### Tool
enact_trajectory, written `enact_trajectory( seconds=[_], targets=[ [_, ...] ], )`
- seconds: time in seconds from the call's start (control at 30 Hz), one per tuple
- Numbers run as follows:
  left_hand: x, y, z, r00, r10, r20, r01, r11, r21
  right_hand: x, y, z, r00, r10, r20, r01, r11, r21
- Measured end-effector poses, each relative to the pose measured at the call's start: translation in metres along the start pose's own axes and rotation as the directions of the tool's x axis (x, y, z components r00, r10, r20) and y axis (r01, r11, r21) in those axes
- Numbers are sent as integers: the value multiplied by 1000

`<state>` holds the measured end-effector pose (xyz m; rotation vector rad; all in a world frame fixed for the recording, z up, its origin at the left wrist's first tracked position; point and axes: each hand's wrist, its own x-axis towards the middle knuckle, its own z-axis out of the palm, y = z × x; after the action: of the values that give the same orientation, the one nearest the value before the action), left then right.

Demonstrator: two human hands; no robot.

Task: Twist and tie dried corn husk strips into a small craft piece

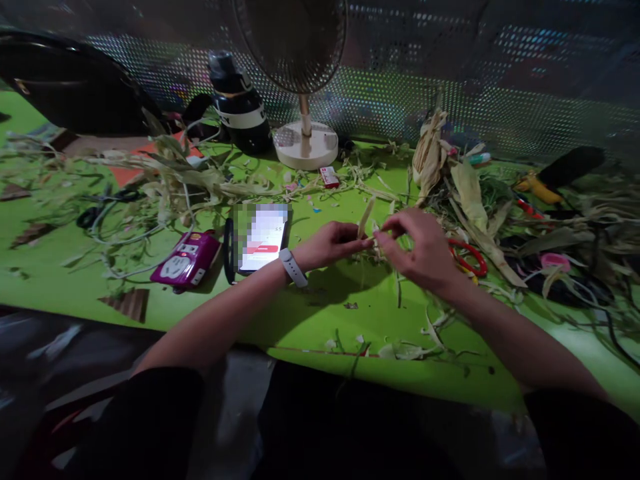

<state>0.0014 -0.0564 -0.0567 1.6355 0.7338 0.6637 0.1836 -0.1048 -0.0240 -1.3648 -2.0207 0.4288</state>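
My left hand point(333, 245), with a pale watch band point(293, 268) at the wrist, pinches a strip of dried corn husk point(367, 217) whose end sticks up above the fingers. Thumb and forefinger of my right hand point(417, 243) close on the same small bundle of husk from the right. Thin husk shreds hang below the fingertips over the green table point(320, 320). Exactly how the pieces are joined between the fingers is too small to tell. Left of my left hand lies a phone point(265, 248) with a lit screen.
A purple power socket point(186, 260) with a pale cable sits to the left. Behind stand a fan point(306, 143) and a black bottle point(243, 117). Right of my hands are a red-handled tool point(467, 257), larger corn husks point(470, 193) and a heap of fibres. Husk scraps litter the tabletop.
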Motion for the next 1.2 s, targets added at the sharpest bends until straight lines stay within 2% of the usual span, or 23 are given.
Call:
enact_trajectory(
  seconds=[0.03,0.07,0.2,0.27,0.37,0.43,0.6,0.7,0.8,1.07,1.2],
  targets=[
    [-1,2,2,999,-5,49,6,1000,-16,3,2,-5,997,-5,-73,3,1000,-16],
    [-2,4,3,996,-5,85,7,1000,-22,6,4,-9,996,-2,-84,2,1000,-2],
    [-4,6,10,987,12,163,-20,998,51,14,9,-9,995,-51,83,36,983,180],
    [-5,4,12,979,21,204,-40,995,90,14,9,-6,992,-85,93,62,971,230],
    [-7,0,15,952,9,305,-37,995,87,12,7,-1,994,-93,58,80,979,189],
    [-9,-2,17,929,-6,370,-17,998,58,10,7,1,991,-114,75,104,986,127],
    [-9,1,15,914,-86,396,89,996,12,9,11,0,979,-168,115,159,984,78],
    [-8,4,8,922,-150,356,206,971,-125,12,14,-8,989,-119,91,117,993,33],
    [-7,6,3,927,-168,335,258,934,-246,14,16,-14,994,-80,72,79,997,18],
    [-9,4,9,846,-197,496,284,953,-106,11,15,-5,957,-166,239,162,986,39],
    [-12,5,13,796,-192,574,282,957,-70,7,9,4,951,-184,247,190,982,-4]
  ],
)
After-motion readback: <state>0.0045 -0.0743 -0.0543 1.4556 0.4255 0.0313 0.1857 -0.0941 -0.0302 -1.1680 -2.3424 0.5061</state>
